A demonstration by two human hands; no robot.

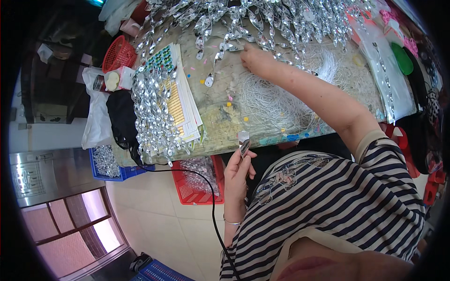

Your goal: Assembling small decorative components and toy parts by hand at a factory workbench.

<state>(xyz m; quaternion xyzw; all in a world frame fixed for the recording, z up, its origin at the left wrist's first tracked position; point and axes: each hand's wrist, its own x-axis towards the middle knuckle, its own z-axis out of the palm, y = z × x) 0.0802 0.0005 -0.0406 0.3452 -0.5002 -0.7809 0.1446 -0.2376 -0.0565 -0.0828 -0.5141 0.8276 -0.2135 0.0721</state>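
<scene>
My left hand (237,174), near the table's front edge, pinches a shiny silver foil strip (243,141) upright between thumb and fingers. Farther in over the table, my right hand (257,60) has its fingers closed at the end of a twisted silver strip (230,47). The right fingertips are partly hidden, but the strip runs up to them. Beyond that hand lies a large heap of twisted silver strips (281,18). A tangle of white thread (276,100) spreads under and beside my right forearm.
At the left, a bundle of silver spirals (152,110) lies over paper sheets (187,100) and hangs past the edge. A red basket (119,52) stands behind it. Below are a red crate (187,191) and a blue crate (136,172). A black cable (213,206) crosses the floor area.
</scene>
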